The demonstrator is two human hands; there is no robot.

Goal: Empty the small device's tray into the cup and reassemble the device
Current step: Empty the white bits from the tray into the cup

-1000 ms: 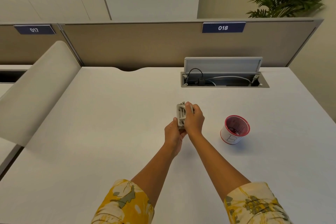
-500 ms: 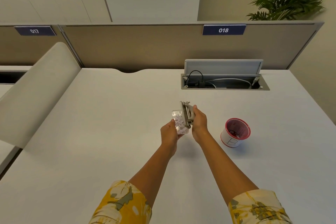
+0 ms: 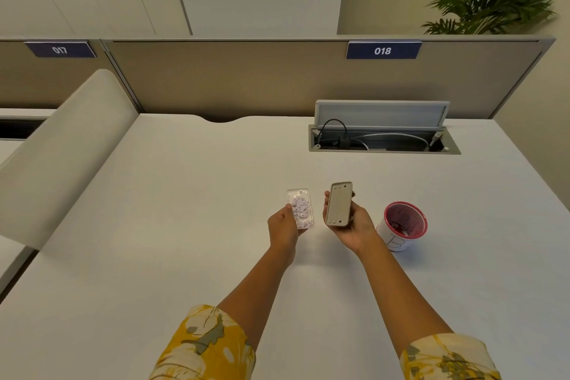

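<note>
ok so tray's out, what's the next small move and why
Probably carry the tray in the left hand rightward, over the cup, then tip it. It looks full of pale bits, the cup stands upright beyond the right hand, which holds the device body apart from it.

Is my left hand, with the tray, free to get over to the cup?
Probably not directly: the right hand, holding the device body, sits between the left hand with its tray and the cup.
</note>
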